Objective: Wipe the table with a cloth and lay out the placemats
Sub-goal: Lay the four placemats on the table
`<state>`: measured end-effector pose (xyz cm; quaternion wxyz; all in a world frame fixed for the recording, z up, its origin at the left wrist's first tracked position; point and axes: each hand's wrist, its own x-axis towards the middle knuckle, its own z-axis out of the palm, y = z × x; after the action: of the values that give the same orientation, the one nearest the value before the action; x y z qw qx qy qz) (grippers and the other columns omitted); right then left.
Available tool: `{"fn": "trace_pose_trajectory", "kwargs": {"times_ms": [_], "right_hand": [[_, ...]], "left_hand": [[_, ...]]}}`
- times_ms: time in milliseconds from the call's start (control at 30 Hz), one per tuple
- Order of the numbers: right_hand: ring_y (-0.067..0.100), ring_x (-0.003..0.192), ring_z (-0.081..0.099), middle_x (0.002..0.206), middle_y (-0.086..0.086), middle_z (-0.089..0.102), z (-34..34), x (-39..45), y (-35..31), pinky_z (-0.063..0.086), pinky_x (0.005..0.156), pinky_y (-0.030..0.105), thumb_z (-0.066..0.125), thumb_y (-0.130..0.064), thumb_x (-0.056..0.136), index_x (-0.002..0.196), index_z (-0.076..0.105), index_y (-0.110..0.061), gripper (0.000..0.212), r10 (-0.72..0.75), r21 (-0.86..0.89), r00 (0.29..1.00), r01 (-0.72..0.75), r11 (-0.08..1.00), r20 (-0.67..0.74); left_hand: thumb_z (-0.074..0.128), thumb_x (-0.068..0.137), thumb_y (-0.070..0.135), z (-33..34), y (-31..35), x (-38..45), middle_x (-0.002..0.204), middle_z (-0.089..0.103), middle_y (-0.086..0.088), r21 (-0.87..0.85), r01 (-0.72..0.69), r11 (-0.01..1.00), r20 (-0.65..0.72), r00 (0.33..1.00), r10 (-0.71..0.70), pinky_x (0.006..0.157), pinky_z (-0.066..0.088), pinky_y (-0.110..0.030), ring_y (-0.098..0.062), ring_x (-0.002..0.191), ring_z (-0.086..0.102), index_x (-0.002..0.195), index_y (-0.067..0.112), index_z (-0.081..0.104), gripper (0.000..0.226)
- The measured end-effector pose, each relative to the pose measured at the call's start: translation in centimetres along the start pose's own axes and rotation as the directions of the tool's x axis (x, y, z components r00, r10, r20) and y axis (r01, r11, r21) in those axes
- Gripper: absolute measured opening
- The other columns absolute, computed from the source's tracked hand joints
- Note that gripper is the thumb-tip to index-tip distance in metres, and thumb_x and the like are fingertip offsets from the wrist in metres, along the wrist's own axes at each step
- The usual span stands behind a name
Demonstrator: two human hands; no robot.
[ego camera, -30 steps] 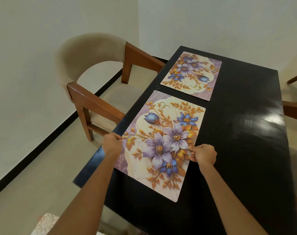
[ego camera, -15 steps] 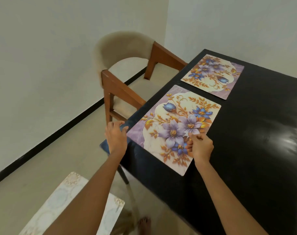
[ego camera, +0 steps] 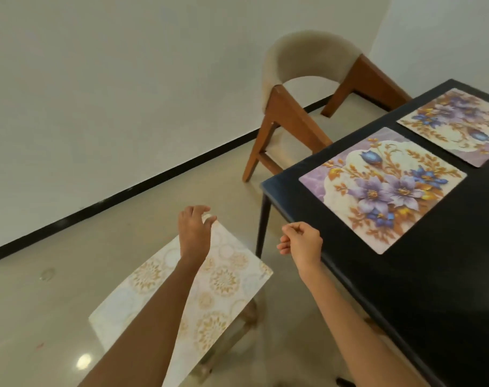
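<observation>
Two floral placemats lie flat along the left side of the black table (ego camera: pixel 433 275): the near placemat (ego camera: pixel 383 188) by the table's corner, the far placemat (ego camera: pixel 455 127) beyond it. A pale placemat with gold medallions (ego camera: pixel 223 280) lies on a low seat left of the table. My left hand (ego camera: pixel 194 230) is over that mat's far corner, fingers spread and slightly bent, touching or just above it. My right hand (ego camera: pixel 302 241) hangs in the air off the table's near left corner, fingers loosely curled, holding nothing. No cloth is in view.
A beige padded chair with wooden arms (ego camera: pixel 293 79) stands at the table's left side, near the white wall. The low seat's wooden legs (ego camera: pixel 237 331) show under the pale mat. The glossy tiled floor (ego camera: pixel 56 303) spreads to the left.
Both hands have left the near floral placemat, which now lies flat. My view swung left and down; my left hand moved to the pale mat, and my right hand drew back off the table.
</observation>
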<state>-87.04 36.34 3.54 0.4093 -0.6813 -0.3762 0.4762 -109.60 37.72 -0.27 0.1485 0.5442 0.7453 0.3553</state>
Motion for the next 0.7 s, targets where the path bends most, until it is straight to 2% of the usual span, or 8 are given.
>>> {"fn": "trace_pose_trajectory", "kwargs": {"times_ms": [200, 300, 367, 433, 533, 600, 667, 700], "right_hand": [[0.020, 0.046, 0.056, 0.061, 0.014, 0.057, 7.8, -6.5, 6.1, 0.051, 0.045, 0.027, 0.065, -0.002, 0.088, 0.074, 0.058, -0.002, 0.016, 0.197, -0.047, 0.980, -0.195, 0.980, 0.041], [0.023, 0.049, 0.057, 0.061, 0.012, 0.059, 11.6, -10.1, 10.1, 0.053, 0.051, 0.037, 0.072, -0.023, 0.087, 0.070, 0.053, -0.005, 0.031, 0.305, -0.169, 0.951, -0.293, 0.941, 0.044], [0.024, 0.053, 0.054, 0.059, 0.012, 0.055, 13.7, -12.6, 13.0, 0.055, 0.057, 0.044, 0.074, -0.042, 0.081, 0.066, 0.048, -0.007, 0.046, 0.365, -0.310, 0.931, -0.352, 0.883, -0.017], [0.025, 0.065, 0.054, 0.070, 0.012, 0.055, 15.3, -14.4, 15.7, 0.054, 0.063, 0.045, 0.077, -0.050, 0.073, 0.076, 0.046, -0.005, 0.056, 0.442, -0.316, 0.894, -0.442, 0.839, -0.078], [0.036, 0.095, 0.062, 0.114, 0.019, 0.059, 17.4, -16.1, 19.4, 0.055, 0.081, 0.050, 0.080, -0.057, 0.066, 0.118, 0.047, 0.003, 0.085, 0.512, -0.298, 0.845, -0.533, 0.792, -0.151], [0.039, 0.101, 0.061, 0.118, 0.020, 0.057, 18.3, -16.6, 20.4, 0.053, 0.081, 0.045, 0.081, -0.046, 0.072, 0.125, 0.043, 0.005, 0.082, 0.506, -0.237, 0.838, -0.544, 0.805, -0.205], [0.037, 0.094, 0.062, 0.104, 0.017, 0.060, 18.7, -17.0, 20.9, 0.047, 0.070, 0.037, 0.080, -0.034, 0.078, 0.115, 0.048, 0.004, 0.061, 0.500, -0.171, 0.834, -0.541, 0.823, -0.233], [0.033, 0.084, 0.061, 0.093, 0.014, 0.059, 18.7, -16.9, 21.5, 0.044, 0.065, 0.033, 0.078, -0.030, 0.081, 0.102, 0.051, 0.001, 0.046, 0.490, -0.170, 0.837, -0.534, 0.828, -0.242]], "left_hand": [[0.068, 0.087, 0.020, -6.8, -10.9, -5.3, 0.116, 0.056, -0.014, 0.148, 0.172, 0.974, 0.094, 0.978, -0.187, 0.096, 0.038, -0.039, -0.031, 0.112, 0.046, 0.118, 0.006, 0.060, 0.034], [0.068, 0.087, 0.020, -9.0, -15.9, -7.9, 0.121, 0.054, -0.015, 0.224, 0.167, 0.960, 0.169, 0.964, -0.207, 0.097, 0.035, -0.037, -0.032, 0.115, 0.044, 0.125, 0.005, 0.055, 0.043], [0.068, 0.087, 0.023, -9.7, -19.0, -9.2, 0.127, 0.052, -0.016, 0.314, 0.145, 0.938, 0.238, 0.945, -0.226, 0.098, 0.034, -0.038, -0.033, 0.119, 0.043, 0.131, 0.004, 0.049, 0.052], [0.068, 0.086, 0.027, -9.9, -21.4, -10.1, 0.133, 0.048, -0.017, 0.384, 0.128, 0.914, 0.304, 0.918, -0.257, 0.100, 0.035, -0.041, -0.034, 0.124, 0.040, 0.138, 0.005, 0.041, 0.062], [0.068, 0.086, 0.030, -10.1, -24.4, -10.6, 0.144, 0.037, -0.017, 0.397, 0.138, 0.907, 0.352, 0.890, -0.290, 0.105, 0.033, -0.045, -0.036, 0.131, 0.035, 0.143, 0.003, 0.031, 0.073], [0.069, 0.085, 0.029, -10.0, -25.9, -10.4, 0.150, 0.028, -0.020, 0.382, 0.153, 0.912, 0.375, 0.876, -0.304, 0.109, 0.029, -0.047, -0.038, 0.136, 0.030, 0.146, 0.002, 0.025, 0.080], [0.070, 0.085, 0.029, -9.8, -27.1, -10.0, 0.153, 0.022, -0.022, 0.373, 0.173, 0.912, 0.397, 0.858, -0.325, 0.112, 0.025, -0.048, -0.039, 0.140, 0.024, 0.148, 0.001, 0.020, 0.085], [0.070, 0.085, 0.029, -9.7, -27.7, -9.7, 0.154, 0.020, -0.022, 0.369, 0.184, 0.911, 0.400, 0.854, -0.334, 0.113, 0.024, -0.048, -0.040, 0.141, 0.022, 0.148, 0.002, 0.018, 0.087]]}}
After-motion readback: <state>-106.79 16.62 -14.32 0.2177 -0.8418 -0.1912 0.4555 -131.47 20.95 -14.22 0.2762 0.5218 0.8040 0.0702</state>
